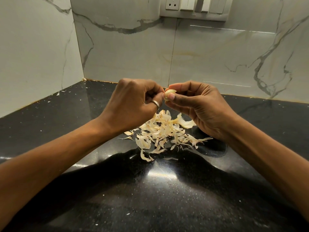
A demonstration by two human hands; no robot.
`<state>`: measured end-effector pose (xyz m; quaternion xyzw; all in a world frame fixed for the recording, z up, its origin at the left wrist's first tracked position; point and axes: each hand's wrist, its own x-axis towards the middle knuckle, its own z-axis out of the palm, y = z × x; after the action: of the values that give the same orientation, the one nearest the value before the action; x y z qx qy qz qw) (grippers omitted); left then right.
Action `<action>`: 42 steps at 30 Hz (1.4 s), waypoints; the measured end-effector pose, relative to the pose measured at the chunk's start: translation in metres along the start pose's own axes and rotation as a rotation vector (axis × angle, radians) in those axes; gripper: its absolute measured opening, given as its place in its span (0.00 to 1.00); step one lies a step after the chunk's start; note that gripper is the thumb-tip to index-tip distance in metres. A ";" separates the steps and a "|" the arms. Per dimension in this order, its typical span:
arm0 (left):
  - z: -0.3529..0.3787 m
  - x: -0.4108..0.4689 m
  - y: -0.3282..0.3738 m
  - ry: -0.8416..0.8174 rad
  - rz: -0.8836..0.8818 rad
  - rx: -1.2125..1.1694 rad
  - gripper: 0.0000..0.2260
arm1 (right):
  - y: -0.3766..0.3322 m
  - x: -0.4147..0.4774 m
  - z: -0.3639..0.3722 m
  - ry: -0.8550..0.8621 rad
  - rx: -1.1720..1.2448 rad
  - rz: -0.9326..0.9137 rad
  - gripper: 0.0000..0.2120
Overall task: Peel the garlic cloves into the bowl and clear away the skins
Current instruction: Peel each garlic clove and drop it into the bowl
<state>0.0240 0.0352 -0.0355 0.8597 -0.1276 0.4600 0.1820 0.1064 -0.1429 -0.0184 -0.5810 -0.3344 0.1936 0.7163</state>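
Note:
A pale garlic clove (169,94) is pinched between the thumb and fingers of my right hand (200,108), raised above the counter. My left hand (133,104), with a ring on one finger, is curled beside it, its fingertips touching the clove's left side. Below both hands a loose pile of dry garlic skins (163,131) lies spread on the black counter (150,190). No bowl is in view.
The glossy black counter meets marble-patterned wall tiles (133,56) at the back and left, forming a corner. A switch and socket panel (194,7) is on the back wall. Small skin flecks (58,93) lie along the left wall edge.

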 end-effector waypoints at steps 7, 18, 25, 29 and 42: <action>0.001 0.001 -0.001 -0.005 0.000 0.014 0.05 | 0.000 0.000 0.000 -0.019 0.005 -0.002 0.16; -0.003 0.003 -0.001 0.046 -0.074 -0.011 0.05 | -0.005 -0.002 0.004 -0.073 0.161 0.038 0.18; -0.005 0.004 0.001 0.044 -0.055 -0.039 0.09 | -0.008 -0.003 0.003 -0.066 0.218 0.063 0.15; -0.004 0.003 0.002 0.059 -0.056 -0.040 0.07 | -0.009 -0.002 0.002 -0.030 0.261 0.082 0.11; -0.003 0.004 0.002 0.059 -0.064 -0.087 0.06 | -0.009 -0.002 0.002 0.045 0.261 0.109 0.06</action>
<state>0.0229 0.0344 -0.0304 0.8407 -0.1146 0.4731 0.2373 0.1028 -0.1456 -0.0101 -0.5046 -0.2583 0.2611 0.7813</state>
